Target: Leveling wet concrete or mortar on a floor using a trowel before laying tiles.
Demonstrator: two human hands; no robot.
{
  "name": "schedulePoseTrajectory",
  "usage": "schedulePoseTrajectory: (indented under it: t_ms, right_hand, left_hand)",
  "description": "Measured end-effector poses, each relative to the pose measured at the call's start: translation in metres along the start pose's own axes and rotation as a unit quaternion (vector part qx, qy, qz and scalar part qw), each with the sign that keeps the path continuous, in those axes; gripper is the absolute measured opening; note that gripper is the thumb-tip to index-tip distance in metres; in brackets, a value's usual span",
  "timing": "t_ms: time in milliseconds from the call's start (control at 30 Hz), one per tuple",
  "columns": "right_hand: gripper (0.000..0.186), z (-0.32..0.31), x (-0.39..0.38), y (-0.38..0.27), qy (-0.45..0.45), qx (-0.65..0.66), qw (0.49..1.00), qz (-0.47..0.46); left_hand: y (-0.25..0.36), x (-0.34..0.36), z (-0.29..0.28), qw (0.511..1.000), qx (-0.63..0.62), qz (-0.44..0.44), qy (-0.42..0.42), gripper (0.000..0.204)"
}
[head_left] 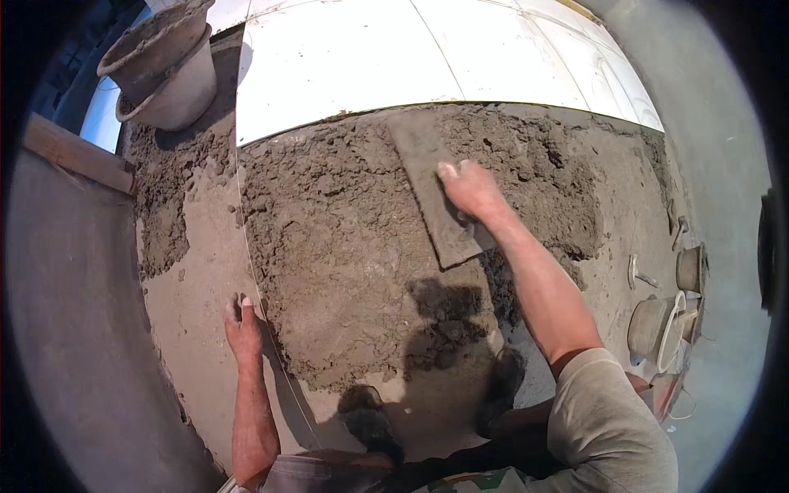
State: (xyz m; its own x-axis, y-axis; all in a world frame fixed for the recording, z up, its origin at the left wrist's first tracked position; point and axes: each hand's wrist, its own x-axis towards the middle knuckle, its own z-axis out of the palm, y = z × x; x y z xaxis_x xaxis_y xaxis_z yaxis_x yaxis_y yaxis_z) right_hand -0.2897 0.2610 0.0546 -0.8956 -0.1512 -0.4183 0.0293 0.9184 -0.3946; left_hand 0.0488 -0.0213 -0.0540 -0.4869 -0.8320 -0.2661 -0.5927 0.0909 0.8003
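My right hand (474,191) is closed round the handle of a long rectangular plastering trowel (417,152). The trowel's mortar-smeared blade lies tilted across the bed of wet grey mortar (329,214), its far end close to the white tiles (353,62). Over the bare floor left of the bed, my left hand (242,329) is held with thumb and fingers a little apart, and nothing shows in it. A thin taut string (246,238) runs lengthwise past that hand, along the bed's left edge.
Stacked mortar-caked buckets (168,82) stand at the far left, near a wooden beam (78,154). On the right lie a hammer (641,273), a bucket (653,324) and a smaller container (690,269). Grey walls (715,164) flank the floor. My feet are at the bed's near edge.
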Motion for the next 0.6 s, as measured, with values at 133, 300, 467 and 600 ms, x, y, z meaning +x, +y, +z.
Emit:
schedulePoseTrajectory:
  t_ms: [133, 300, 467, 600]
  right_hand:
    - [0.056, -0.033, 0.02, 0.028, 0.085, 0.042, 0.995, 0.034]
    - [0.061, -0.022, 0.064, 0.067, 0.087, -0.015, 0.996, 0.026]
    - [0.059, 0.002, 0.062, 0.036, 0.057, -0.009, 0.998, 0.004]
    - [0.057, 0.017, 0.05, 0.017, 0.039, 0.013, 0.999, 0.017]
  left_hand:
    - [-0.004, -0.001, -0.002, 0.999, 0.027, 0.024, 0.002, 0.06]
    - [-0.026, 0.007, -0.012, 0.997, 0.063, 0.027, 0.025, 0.059]
    - [-0.02, 0.006, -0.024, 0.999, 0.027, 0.023, 0.021, 0.055]
    - [-0.031, 0.012, -0.025, 0.998, 0.054, 0.026, 0.016, 0.052]
